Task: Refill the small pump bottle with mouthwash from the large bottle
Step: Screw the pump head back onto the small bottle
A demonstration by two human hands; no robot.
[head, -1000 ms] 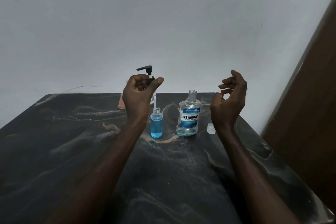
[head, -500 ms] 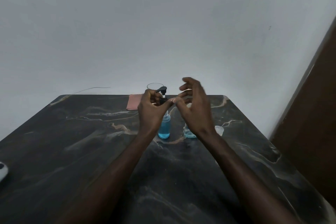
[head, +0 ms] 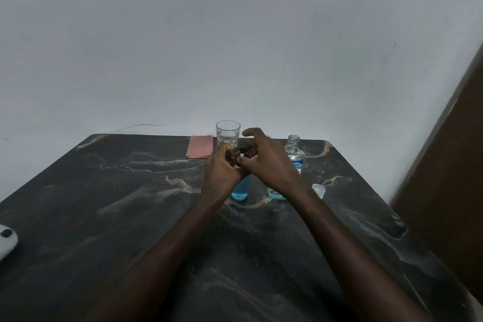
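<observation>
Dark table: hands meeting atop pump.

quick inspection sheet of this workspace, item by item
surface: dark marbled table, no spill seen
job's things: small pump bottle upright with blue liquid; black pump head at its top between both hands; large bottle uncapped, partly hidden by the right arm; clear cap on the table to its right
clutter: empty-looking glass, pink cloth, white device at the left edge
grippers: left hand closed around the pump; right hand pinches at it, index finger raised
cables: thin wire along the wall behind the table
surroundings: plain white wall, brown panel at right
</observation>
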